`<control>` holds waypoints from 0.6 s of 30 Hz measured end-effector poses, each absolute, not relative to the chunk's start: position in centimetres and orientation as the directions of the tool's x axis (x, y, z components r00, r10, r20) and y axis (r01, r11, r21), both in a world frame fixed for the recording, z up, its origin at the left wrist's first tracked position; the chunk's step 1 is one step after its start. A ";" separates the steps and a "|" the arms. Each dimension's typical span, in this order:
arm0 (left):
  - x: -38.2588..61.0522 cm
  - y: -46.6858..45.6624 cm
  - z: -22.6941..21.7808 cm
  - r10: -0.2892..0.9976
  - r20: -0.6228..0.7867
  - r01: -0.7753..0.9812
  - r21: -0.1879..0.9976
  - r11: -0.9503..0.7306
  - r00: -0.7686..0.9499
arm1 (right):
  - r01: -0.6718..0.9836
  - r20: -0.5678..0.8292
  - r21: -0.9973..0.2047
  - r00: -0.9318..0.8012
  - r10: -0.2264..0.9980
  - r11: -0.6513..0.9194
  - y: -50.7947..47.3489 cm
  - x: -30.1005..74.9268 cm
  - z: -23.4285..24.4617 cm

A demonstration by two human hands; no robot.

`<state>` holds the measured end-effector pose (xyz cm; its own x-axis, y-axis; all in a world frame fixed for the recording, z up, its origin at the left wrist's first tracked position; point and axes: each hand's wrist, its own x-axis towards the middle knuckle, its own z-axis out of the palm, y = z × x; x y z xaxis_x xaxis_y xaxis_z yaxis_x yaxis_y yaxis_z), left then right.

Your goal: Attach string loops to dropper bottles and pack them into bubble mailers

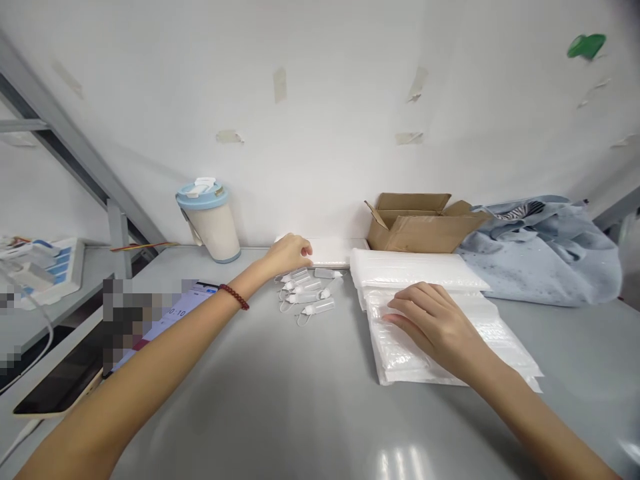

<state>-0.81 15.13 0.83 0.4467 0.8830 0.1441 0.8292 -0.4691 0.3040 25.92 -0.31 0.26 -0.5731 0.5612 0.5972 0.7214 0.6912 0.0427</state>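
Note:
At the back of the table, my left hand (291,253) has its fingers curled together in front of a flat white box (335,252). Whatever it may hold is hidden. Several small clear squeeze bottles (320,307) with white tips and looped caps lie just below that hand. My right hand (435,323) rests over a stack of white bubble mailers (415,363). Its thumb and bent fingers are slightly apart at the top mailer, and I see nothing between them.
A blue-lidded cream tumbler (213,223) stands back left. Phones (65,373) and a power strip (55,270) lie left. Behind the mailers sits an open cardboard box (425,230), beside a crumpled light-blue cloth (545,257). A white wall (320,160) closes the back.

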 end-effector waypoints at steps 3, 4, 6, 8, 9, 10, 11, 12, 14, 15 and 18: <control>-0.5 15.5 1.0 0.857 0.115 0.816 0.266 -0.514 0.502 | 0.715 0.585 0.027 -0.578 0.569 0.698 -0.4 25.8 0.3; -0.5 15.5 1.0 0.847 0.113 0.810 0.249 -0.530 0.519 | 0.715 0.584 0.025 -0.577 0.570 0.699 -0.4 25.8 0.3; -0.4 15.3 1.1 0.825 0.114 0.800 0.205 -0.564 0.553 | 0.714 0.585 0.020 -0.576 0.571 0.700 -0.3 25.9 0.3; -0.3 15.0 1.1 0.802 0.108 0.787 0.153 -0.598 0.588 | 0.710 0.586 0.015 -0.577 0.569 0.704 -0.3 25.9 0.3; -0.2 14.8 1.1 0.791 0.100 0.780 0.129 -0.612 0.604 | 0.708 0.584 0.013 -0.579 0.569 0.707 -0.3 25.9 0.3; -0.1 14.7 1.1 0.783 0.092 0.775 0.107 -0.623 0.616 | 0.707 0.582 0.013 -0.580 0.570 0.707 -0.3 25.8 0.3; -0.1 14.6 1.1 0.777 0.084 0.772 0.089 -0.629 0.624 | 0.708 0.579 0.015 -0.581 0.571 0.706 -0.3 25.8 0.3; 0.0 14.6 1.1 0.775 0.079 0.772 0.073 -0.631 0.626 | 0.711 0.580 0.020 -0.581 0.571 0.703 -0.3 25.8 0.3; 0.0 14.7 1.3 0.779 0.072 0.778 0.052 -0.626 0.622 | 0.716 0.583 0.039 -0.583 0.566 0.697 -0.3 25.8 0.3; 0.0 14.7 1.3 0.781 0.068 0.781 0.044 -0.623 0.620 | 0.715 0.588 0.051 -0.586 0.558 0.697 -0.3 25.7 0.3; -0.1 14.8 1.6 0.784 0.059 0.785 0.025 -0.619 0.617 | 0.710 0.602 0.078 -0.593 0.534 0.700 -0.4 25.7 0.3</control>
<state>-0.13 14.75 1.58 0.6173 0.7845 0.0592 0.7847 -0.6194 0.0251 25.72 -0.41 0.34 -0.5931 0.5343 0.6023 0.7096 0.7003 0.0776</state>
